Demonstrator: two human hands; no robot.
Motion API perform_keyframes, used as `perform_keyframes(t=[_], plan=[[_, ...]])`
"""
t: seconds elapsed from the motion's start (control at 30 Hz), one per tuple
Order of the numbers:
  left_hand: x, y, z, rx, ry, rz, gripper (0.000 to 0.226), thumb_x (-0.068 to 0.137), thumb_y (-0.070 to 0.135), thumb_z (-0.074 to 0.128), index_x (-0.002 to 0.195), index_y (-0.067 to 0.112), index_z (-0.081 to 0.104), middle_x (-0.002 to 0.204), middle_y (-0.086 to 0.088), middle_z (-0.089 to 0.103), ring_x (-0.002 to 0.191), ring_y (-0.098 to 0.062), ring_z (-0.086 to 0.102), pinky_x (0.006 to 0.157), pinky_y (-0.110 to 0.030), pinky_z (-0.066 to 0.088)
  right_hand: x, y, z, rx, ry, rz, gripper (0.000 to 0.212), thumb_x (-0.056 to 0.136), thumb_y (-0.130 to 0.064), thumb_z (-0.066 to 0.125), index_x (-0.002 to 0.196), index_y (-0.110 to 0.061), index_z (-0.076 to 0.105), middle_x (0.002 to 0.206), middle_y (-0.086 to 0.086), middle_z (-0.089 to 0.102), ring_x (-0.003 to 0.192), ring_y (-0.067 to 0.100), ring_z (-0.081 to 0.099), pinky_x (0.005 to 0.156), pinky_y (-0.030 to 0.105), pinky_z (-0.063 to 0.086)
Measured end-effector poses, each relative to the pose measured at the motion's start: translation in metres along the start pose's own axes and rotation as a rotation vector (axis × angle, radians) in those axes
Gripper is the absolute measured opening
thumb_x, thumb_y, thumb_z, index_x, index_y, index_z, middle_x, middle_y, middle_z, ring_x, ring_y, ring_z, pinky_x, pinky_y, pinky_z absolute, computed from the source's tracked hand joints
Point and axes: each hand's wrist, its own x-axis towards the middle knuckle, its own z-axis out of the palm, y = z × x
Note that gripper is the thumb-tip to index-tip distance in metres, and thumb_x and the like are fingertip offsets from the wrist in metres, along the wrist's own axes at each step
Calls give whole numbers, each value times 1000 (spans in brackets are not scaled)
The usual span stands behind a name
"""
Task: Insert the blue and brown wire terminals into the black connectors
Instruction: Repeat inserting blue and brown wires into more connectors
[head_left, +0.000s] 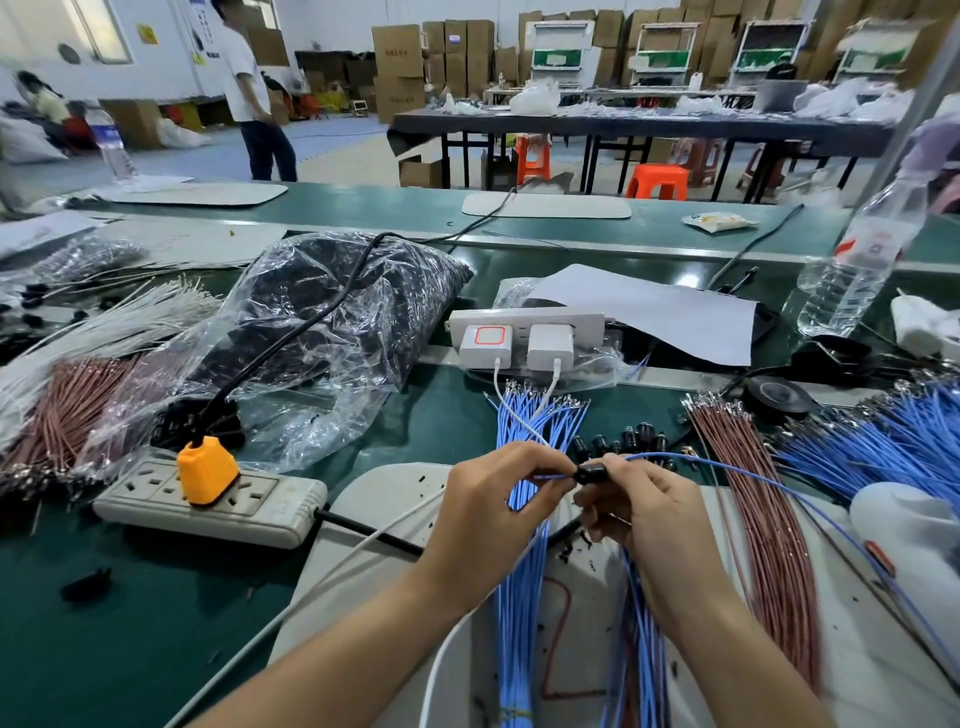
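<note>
Between left hand (491, 501) and right hand (641, 514), black connector (592, 473) on blue wire (553, 475).

A black connector (591, 474), blue wires (519, 597), brown wires (763, 519), orange plug (207, 470), green bench (130, 597).

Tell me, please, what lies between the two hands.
A black connector, gripped by the right hand, with the left hand pinching a blue wire at it; head view.

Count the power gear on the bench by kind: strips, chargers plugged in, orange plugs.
Power strips: 2, the beige power strip and the white power strip
White chargers, plugged into the white strip: 2
Orange plug, in the beige strip: 1
Total: 5
</note>
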Motion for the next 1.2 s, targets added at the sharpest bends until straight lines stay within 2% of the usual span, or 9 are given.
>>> perform_keyframes(t=[0.37,0.5,0.6,0.73,0.9,0.97,1.07,1.13,1.2], plan=[[1,2,1,-25,29,-66,7,80,8,69,87,6,70,81,11,67,76,3,65,77,-12,50,-2,-4,1,73,-46,45,42,96,-17,51,59,-12,70,59,15,64,46,20,55,41,24,45],[2,-1,0,-44,37,-85,8,79,5,70,87,6,70,82,10,68,78,2,66,78,-12,50,1,-1,0,100,-90,28,24,87,-23,61,75,-6,73,60,14,63,48,18,55,42,23,44],[2,-3,1,-44,40,-119,9,78,4,73,84,10,70,79,10,69,74,0,67,75,-13,51,1,-1,3,149,-92,-13,26,71,-25,67,83,-2,67,60,10,62,48,16,55,44,21,45],[13,-8,-13,-96,183,-247,11,81,18,68,83,26,61,78,11,68,73,-3,65,72,-15,51,5,-11,-9,404,151,-23,11,81,-18,62,82,-7,63,61,5,66,49,11,60,46,18,50],[33,-33,-48,-129,581,-487,14,93,13,57,86,25,53,84,0,63,77,-15,61,74,-25,51,14,-25,-40,645,531,-12,15,94,-22,57,84,-12,59,57,-4,64,51,6,58,47,15,46],[38,-43,-57,-91,682,-545,14,94,15,58,85,24,53,97,-9,62,86,-17,59,81,-32,52,17,-28,-46,649,629,-21,16,94,-22,58,80,-14,57,54,-6,62,48,4,56,47,14,44],[37,-43,-57,126,666,-514,6,92,12,61,94,13,56,120,-17,49,109,-23,50,99,-39,43,17,-27,-45,473,667,-178,15,92,-19,60,77,-17,58,53,-6,63,49,6,57,49,16,46],[37,-32,-52,454,637,-376,25,85,8,62,109,5,56,135,-16,39,126,-28,35,109,-33,25,9,-28,-35,150,590,-424,9,89,-20,62,81,-25,62,60,-7,66,55,3,60,54,16,49],[37,-18,-43,539,512,-127,45,81,8,59,125,3,51,139,-12,38,126,-19,35,107,-26,24,0,-26,-22,-228,405,-686,3,85,-26,62,87,-28,62,70,-12,64,64,-1,60,60,10,49]])
